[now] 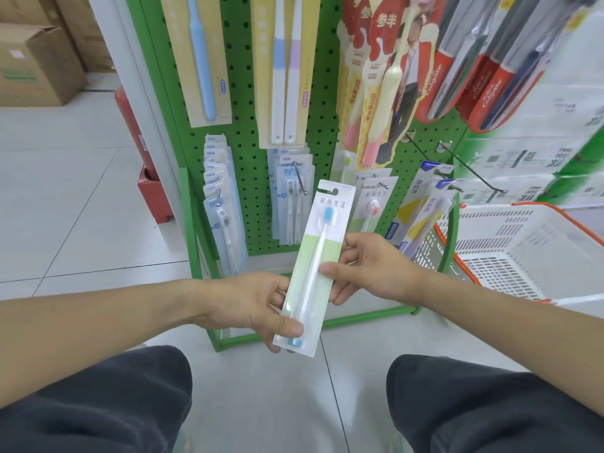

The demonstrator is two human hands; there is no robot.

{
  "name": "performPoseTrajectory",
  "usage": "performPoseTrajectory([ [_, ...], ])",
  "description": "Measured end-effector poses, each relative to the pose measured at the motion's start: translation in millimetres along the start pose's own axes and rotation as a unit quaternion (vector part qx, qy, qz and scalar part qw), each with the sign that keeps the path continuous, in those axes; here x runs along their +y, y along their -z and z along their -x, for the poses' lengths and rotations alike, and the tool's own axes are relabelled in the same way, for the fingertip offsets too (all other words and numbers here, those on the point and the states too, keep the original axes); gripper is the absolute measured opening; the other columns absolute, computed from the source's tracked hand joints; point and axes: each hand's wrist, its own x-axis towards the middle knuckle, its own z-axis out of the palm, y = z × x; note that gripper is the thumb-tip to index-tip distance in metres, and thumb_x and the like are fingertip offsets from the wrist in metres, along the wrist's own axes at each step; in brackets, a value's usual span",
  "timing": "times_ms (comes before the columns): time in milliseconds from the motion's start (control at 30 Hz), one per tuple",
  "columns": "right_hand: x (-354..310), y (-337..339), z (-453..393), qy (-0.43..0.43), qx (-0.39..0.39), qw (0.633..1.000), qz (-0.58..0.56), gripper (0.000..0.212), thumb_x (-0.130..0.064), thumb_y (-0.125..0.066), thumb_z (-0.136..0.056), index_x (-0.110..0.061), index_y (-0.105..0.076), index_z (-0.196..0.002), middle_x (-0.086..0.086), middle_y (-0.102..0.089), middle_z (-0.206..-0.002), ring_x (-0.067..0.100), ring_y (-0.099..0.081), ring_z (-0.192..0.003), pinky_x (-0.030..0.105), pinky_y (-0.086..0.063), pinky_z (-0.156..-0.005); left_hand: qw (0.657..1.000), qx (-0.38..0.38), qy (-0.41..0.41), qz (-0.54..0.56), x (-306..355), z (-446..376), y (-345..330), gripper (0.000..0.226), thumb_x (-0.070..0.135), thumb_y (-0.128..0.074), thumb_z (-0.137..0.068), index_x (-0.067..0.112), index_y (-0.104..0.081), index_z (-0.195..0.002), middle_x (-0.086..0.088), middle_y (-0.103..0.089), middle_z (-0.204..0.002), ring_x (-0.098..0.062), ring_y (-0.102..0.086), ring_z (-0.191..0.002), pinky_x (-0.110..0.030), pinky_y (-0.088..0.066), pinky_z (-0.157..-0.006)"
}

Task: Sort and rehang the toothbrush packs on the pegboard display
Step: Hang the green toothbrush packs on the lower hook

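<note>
Toothbrush pack (315, 263) held tilted in front of green pegboard (243, 76), low, hang-hole end up. My left hand (258, 305) grips pack's lower end, thumb on front. My right hand (366, 273) pinches pack's right edge mid-length. Hung packs (220, 204) on pegs behind. White basket (523, 243) at right, beside pegboard stand.
</note>
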Motion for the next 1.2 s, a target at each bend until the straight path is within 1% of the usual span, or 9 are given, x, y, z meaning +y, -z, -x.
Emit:
performPoseTrajectory([
  [233,-7,-2,0,-0.005,0.046,0.999,-0.017,0.025,-0.002,-0.070,-0.093,0.006,-0.062,-0.115,0.026,-0.074,-0.083,0.031,-0.072,-0.061,0.038,-0.063,-0.058,0.995,0.056,-0.019,-0.076,5,1,-2,0.080,0.005,-0.086,-0.077,0.027,-0.037,-0.138,-0.006,-0.073,-0.117,-0.037,-0.071,-0.101,-0.044,-0.061,-0.088],
  [367,-11,-3,0,-0.019,0.059,0.998,-0.024,0.022,-0.001,-0.070,-0.093,0.008,-0.063,-0.112,0.027,-0.074,-0.081,0.028,-0.071,-0.058,0.036,-0.062,-0.056,0.996,0.069,-0.017,-0.060,10,3,-5,0.072,0.005,-0.084,-0.079,0.024,-0.040,-0.134,-0.012,-0.074,-0.111,-0.032,-0.074,-0.090,-0.044,-0.061,-0.085],
  [467,-12,-3,0,-0.032,0.068,0.997,-0.028,0.025,0.001,-0.069,-0.092,0.013,-0.061,-0.112,0.030,-0.073,-0.082,0.028,-0.070,-0.055,0.034,-0.060,-0.053,0.996,0.051,0.013,-0.076,10,5,-8,0.058,0.023,-0.078,-0.088,0.021,-0.042,-0.133,-0.009,-0.074,-0.109,-0.030,-0.075,-0.090,-0.041,-0.061,-0.084],
  [567,-12,-5,0,-0.038,0.071,0.996,-0.033,0.028,0.002,-0.069,-0.091,0.016,-0.058,-0.114,0.031,-0.073,-0.083,0.028,-0.069,-0.055,0.033,-0.059,-0.052,0.983,0.081,0.046,-0.159,14,9,-13,0.067,0.046,-0.076,-0.086,0.026,-0.039,-0.137,0.004,-0.071,-0.107,-0.017,-0.075,-0.088,-0.028,-0.060,-0.075],
  [633,-13,-8,1,-0.039,0.064,0.997,-0.035,0.030,0.003,-0.069,-0.091,0.016,-0.056,-0.114,0.031,-0.072,-0.083,0.029,-0.069,-0.055,0.033,-0.060,-0.052,0.947,0.131,0.056,-0.287,20,12,-16,0.080,0.060,-0.075,-0.080,0.031,-0.034,-0.142,0.015,-0.069,-0.103,0.000,-0.068,-0.083,-0.018,-0.052,-0.070],
  [700,-14,-11,1,-0.033,0.067,0.996,-0.045,0.030,0.003,-0.069,-0.091,0.017,-0.055,-0.114,0.031,-0.072,-0.082,0.029,-0.069,-0.054,0.034,-0.061,-0.053,0.915,0.178,0.065,-0.355,24,13,-18,0.084,0.063,-0.075,-0.078,0.031,-0.033,-0.143,0.017,-0.068,-0.098,0.004,-0.062,-0.084,-0.022,-0.053,-0.076],
  [800,-16,-16,-1,-0.019,0.075,0.995,-0.058,0.030,0.004,-0.070,-0.090,0.015,-0.054,-0.112,0.031,-0.072,-0.079,0.030,-0.069,-0.054,0.035,-0.061,-0.054,0.918,0.198,0.081,-0.334,27,13,-20,0.074,0.058,-0.078,-0.078,0.030,-0.040,-0.135,0.012,-0.071,-0.091,-0.004,-0.067,-0.080,-0.034,-0.058,-0.082],
  [1000,-17,-26,-1,-0.006,0.049,0.995,-0.087,0.028,-0.007,-0.078,-0.088,-0.002,-0.052,-0.097,0.024,-0.071,-0.073,0.031,-0.072,-0.060,0.041,-0.063,-0.059,0.964,0.190,0.064,-0.174,17,10,-13,0.040,0.024,-0.084,-0.082,0.015,-0.058,-0.112,0.001,-0.074,-0.091,-0.018,-0.076,-0.073,-0.027,-0.060,-0.070],
  [1200,-11,-23,-3,-0.046,0.023,0.996,-0.069,0.077,-0.039,-0.087,-0.061,-0.012,-0.050,-0.123,0.010,-0.065,-0.106,0.021,-0.074,-0.095,0.053,-0.063,-0.082,0.989,0.123,0.010,-0.079,5,11,-4,0.025,0.001,-0.077,-0.086,0.003,-0.062,-0.106,-0.018,-0.071,-0.105,-0.036,-0.075,-0.086,-0.032,-0.061,-0.076],
])
